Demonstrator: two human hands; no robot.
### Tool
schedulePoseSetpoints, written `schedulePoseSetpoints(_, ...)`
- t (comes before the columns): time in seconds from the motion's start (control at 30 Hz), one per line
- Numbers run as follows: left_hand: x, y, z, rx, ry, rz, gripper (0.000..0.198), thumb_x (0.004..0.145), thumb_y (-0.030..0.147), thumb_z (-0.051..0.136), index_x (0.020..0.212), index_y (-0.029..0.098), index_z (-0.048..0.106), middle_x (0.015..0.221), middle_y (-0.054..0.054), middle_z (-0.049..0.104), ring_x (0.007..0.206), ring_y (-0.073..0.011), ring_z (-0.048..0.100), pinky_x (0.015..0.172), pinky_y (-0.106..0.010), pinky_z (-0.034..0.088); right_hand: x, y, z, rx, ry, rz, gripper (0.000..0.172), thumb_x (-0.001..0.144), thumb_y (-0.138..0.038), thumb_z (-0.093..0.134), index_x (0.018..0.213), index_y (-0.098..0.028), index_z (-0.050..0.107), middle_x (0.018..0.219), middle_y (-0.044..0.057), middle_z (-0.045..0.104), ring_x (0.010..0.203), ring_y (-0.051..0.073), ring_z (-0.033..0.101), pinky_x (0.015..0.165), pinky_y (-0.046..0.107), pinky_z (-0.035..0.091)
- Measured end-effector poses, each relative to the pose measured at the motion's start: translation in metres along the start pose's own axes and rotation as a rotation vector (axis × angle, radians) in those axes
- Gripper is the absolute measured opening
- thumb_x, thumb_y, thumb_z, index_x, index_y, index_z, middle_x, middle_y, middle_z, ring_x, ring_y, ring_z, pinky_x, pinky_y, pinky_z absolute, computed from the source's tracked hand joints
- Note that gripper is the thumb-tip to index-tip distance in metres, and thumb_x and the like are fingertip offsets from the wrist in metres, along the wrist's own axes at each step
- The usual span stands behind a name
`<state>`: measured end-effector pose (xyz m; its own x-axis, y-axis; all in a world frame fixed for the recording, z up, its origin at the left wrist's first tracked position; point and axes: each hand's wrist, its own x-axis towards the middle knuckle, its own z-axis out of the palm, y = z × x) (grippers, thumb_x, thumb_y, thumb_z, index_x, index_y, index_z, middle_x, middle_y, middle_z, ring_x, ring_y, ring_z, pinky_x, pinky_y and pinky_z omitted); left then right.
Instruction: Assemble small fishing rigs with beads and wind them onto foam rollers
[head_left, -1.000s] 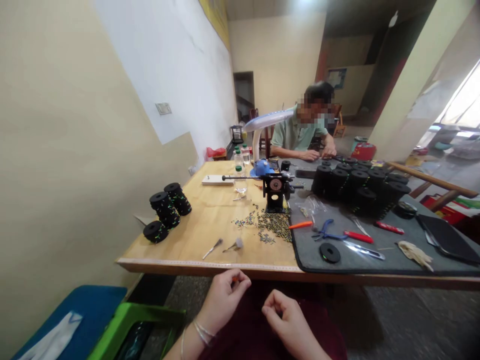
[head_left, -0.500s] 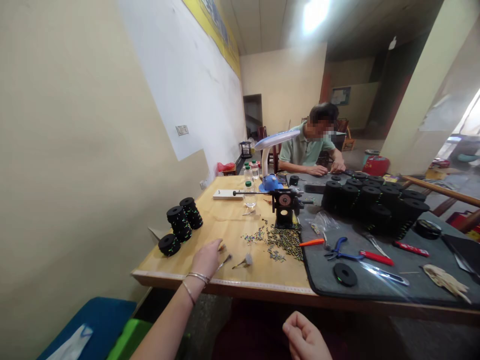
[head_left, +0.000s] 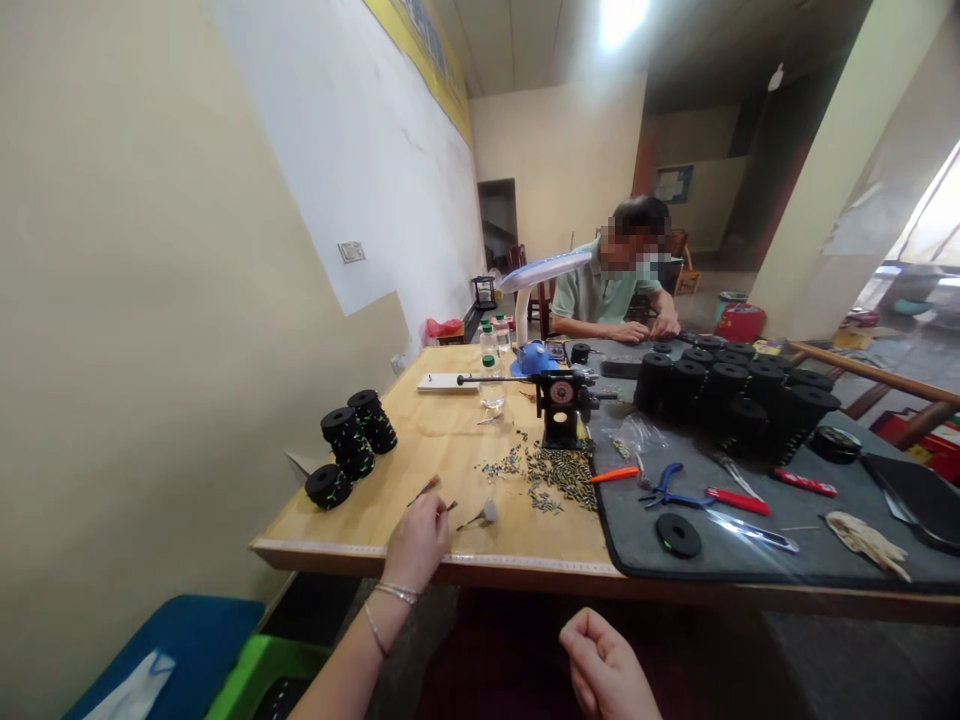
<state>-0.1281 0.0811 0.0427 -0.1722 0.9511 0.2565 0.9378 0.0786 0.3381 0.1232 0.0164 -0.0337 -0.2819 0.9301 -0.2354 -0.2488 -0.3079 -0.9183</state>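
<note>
The head view has the black winding machine [head_left: 560, 396] with its round dial near the middle of the table [head_left: 442, 445]. Nearer to the wearer than this machine, and to its left, the left hand [head_left: 417, 540] is at the near part of the wooden top, its fingers drawn together. At the fingertips are an orange-tipped brush [head_left: 428, 487] and a dark-tipped brush [head_left: 451, 506]; I cannot tell whether the fingers pinch either one. A white-tufted brush [head_left: 488, 511] lies just beside them, between the left hand and the machine.

A second ago this hand hung off the table edge over the lap with something small and orange between its fingers, and only two brushes lay on the wood; now an orange tip shows on the table side, beyond the knuckles. The right hand [head_left: 602, 662] remains below the table edge, on the wearer's side of the machine, thumb and fingers curled together as before, but the gap between the hands is wider.

Small metallic pieces [head_left: 561, 478] spread at the machine's foot, unlike the black spools [head_left: 347, 437] stacked well to its left. Right of it, the grey mat [head_left: 637, 545] carries blue-handled pliers [head_left: 664, 490]; beyond it stand the lamp [head_left: 546, 270] and a seated co-worker [head_left: 589, 297].
</note>
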Motion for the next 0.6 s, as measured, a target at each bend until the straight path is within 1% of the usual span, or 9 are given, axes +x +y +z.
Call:
schedulePoseSetpoints(0.07,-0.014,0.003,-0.004,-0.148,0.01,0.003,0.014,0.086,0.019,0.041,0.078,0.019,0.052,0.08,-0.005,0.061,0.079,-0.019,0.06,0.073,-0.031,0.046,-0.001,0.0,0.0,0.006,0.002,-0.003,0.05,0.065,-0.066,0.064,0.063,-0.021,0.041,0.031,-0.015,0.028,0.031,0.002,0.013,0.036,0.019,0.006)
schedulePoseSetpoints(0.13,-0.034,0.01,-0.005,-0.514,-0.024,-0.052,0.011,0.084,0.028,0.047,0.08,0.019,0.052,0.074,-0.003,0.06,0.069,-0.0174,0.06,0.061,-0.028,0.047,-0.003,-0.002,0.003,0.014,0.008,-0.007,0.047,0.067,-0.062,0.064,0.065,-0.02,0.042,0.032,-0.015,0.029,0.032,0.003,0.014,0.037,0.019,0.007)
schedulePoseSetpoints(0.2,-0.056,0.022,0.0,-0.916,-0.123,-0.164,0.021,0.077,0.036,0.057,0.087,0.018,0.053,0.07,-0.001,0.058,0.062,-0.0163,0.058,0.048,-0.024,0.045,-0.005,-0.004,0.006,0.016,0.014,-0.011,0.044,0.07,-0.059,0.063,0.066,-0.02,0.043,0.033,-0.015,0.029,0.032,0.003,0.014,0.037,0.019,0.007)
schedulePoseSetpoints(0.23,-0.066,0.028,0.003,-1.057,-0.195,-0.217,0.028,0.072,0.038,0.063,0.089,0.018,0.054,0.067,0.0,0.058,0.058,-0.0151,0.057,0.044,-0.023,0.044,-0.006,-0.006,0.008,0.014,0.014,-0.011,0.044,0.07,-0.059,0.063,0.067,-0.02,0.043,0.033,-0.015,0.029,0.032,0.003,0.015,0.037,0.019,0.008)
schedulePoseSetpoints(0.3,-0.084,0.042,0.012,-1.238,-0.333,-0.325,0.029,0.066,0.036,0.07,0.082,0.017,0.054,0.059,0.002,0.058,0.049,-0.0105,0.052,0.042,-0.019,0.041,-0.009,-0.009,0.012,0.014,0.01,-0.004,0.044,0.07,-0.058,0.064,0.067,-0.02,0.043,0.033,-0.015,0.03,0.032,0.003,0.015,0.036,0.019,0.008)
schedulePoseSetpoints(0.37,-0.096,0.054,0.02,-1.341,-0.431,-0.431,0.028,0.064,0.033,0.073,0.074,0.016,0.053,0.056,0.002,0.059,0.046,-0.0077,0.05,0.042,-0.017,0.039,-0.011,-0.013,0.015,0.008,0.012,0.006,0.043,0.069,-0.058,0.064,0.067,-0.02,0.043,0.033,-0.015,0.031,0.031,0.003,0.017,0.036,0.019,0.009)
schedulePoseSetpoints(0.43,-0.102,0.064,0.027,-1.398,-0.49,-0.503,0.028,0.063,0.032,0.074,0.07,0.016,0.052,0.055,0.002,0.06,0.046,-0.0078,0.051,0.042,-0.016,0.037,-0.013,-0.016,0.016,-0.012,0.02,0.012,0.043,0.069,-0.058,0.064,0.067,-0.02,0.044,0.033,-0.014,0.033,0.031,0.003,0.018,0.036,0.018,0.01)
schedulePoseSetpoints(0.5,-0.104,0.071,0.031,-1.401,-0.526,-0.523,0.028,0.063,0.033,0.073,0.067,0.017,0.051,0.055,0.001,0.061,0.046,-0.0084,0.051,0.04,-0.016,0.036,-0.015,-0.018,0.017,-0.038,0.029,0.012,0.042,0.069,-0.057,0.064,0.066,-0.02,0.044,0.033,-0.014,0.034,0.031,0.003,0.02,0.036,0.018,0.011)
schedulePoseSetpoints(0.6,-0.106,0.077,0.037,-1.332,-0.526,-0.481,0.024,0.065,0.03,0.071,0.065,0.016,0.052,0.055,0.001,0.061,0.043,-0.0068,0.048,0.04,-0.016,0.034,-0.015,-0.019,0.018,-0.064,0.034,0.014,0.042,0.069,-0.056,0.064,0.065,-0.019,0.044,0.033,-0.013,0.037,0.03,0.003,0.022,0.035,0.017,0.013)
